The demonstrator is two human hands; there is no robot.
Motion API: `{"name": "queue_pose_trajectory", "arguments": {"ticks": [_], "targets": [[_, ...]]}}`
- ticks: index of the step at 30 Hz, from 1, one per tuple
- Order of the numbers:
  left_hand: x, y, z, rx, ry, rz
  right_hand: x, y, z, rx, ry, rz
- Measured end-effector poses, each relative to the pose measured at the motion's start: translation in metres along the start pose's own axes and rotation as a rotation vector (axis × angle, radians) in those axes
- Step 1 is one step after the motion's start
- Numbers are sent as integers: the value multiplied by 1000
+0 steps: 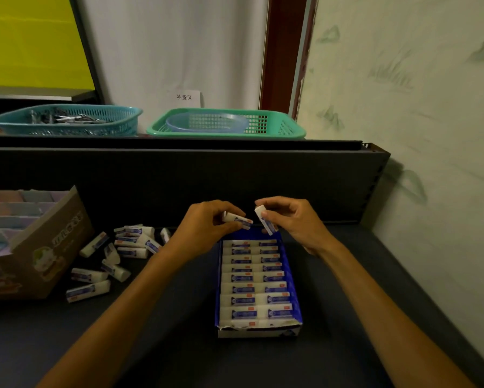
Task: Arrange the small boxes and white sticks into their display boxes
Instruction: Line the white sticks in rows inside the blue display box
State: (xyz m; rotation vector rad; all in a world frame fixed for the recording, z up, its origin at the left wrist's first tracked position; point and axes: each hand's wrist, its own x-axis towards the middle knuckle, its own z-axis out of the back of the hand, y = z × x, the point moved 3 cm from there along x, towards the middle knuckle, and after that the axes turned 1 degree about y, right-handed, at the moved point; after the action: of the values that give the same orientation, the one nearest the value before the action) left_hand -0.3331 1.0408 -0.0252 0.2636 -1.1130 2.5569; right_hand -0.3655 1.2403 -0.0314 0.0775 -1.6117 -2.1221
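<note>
Both hands are up over the far end of the blue display box (292, 287), and each has a piece in it. My left hand (204, 224) pinches a white eraser stick (236, 219) between thumb and fingertips, lying roughly level with its blue-labelled end pointing right. My right hand (294, 219) pinches a second white stick (265, 220) the same way, this one tilted with its lower end dipping toward the box's back wall. The two sticks sit just beside each other, tips near but apart as far as I can tell.

The blue display box sits on the dark shelf (165, 345), a bit right of middle, and it's packed with two columns of sleeved white sticks lying flat, row after row up to the near edge. The far end under my hands is partly hidden, so I can't say how full it is there.

Off to the left, a loose pile of white sticks (117, 256) is scattered on the shelf, some stacked, some lying alone. At the shelf's left edge stands a brown cardboard display box (64, 239) holding pastel small boxes (13, 211). Up on the ledge behind: a teal basket (67, 120) with metal bits and a green basket (226, 124) with a blue bowl (207, 123) inside, a paper label (185, 98) on the wall above it.
</note>
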Motion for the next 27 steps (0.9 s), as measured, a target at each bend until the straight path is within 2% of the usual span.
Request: {"name": "queue_pose_trajectory", "arguments": {"ticks": [8, 17, 22, 27], "targets": [[2, 3, -3, -8, -2, -18, 1, 3, 2, -116, 25, 116], [3, 5, -5, 2, 54, -47, -1, -1, 6, -151, 81, 65], [3, 5, -6, 141, 34, -75, -2, -1, 6, -161, 98, 17], [3, 5, -11, 251, 22, -103, -5, 0, 5, -364, 130, 25]]}}
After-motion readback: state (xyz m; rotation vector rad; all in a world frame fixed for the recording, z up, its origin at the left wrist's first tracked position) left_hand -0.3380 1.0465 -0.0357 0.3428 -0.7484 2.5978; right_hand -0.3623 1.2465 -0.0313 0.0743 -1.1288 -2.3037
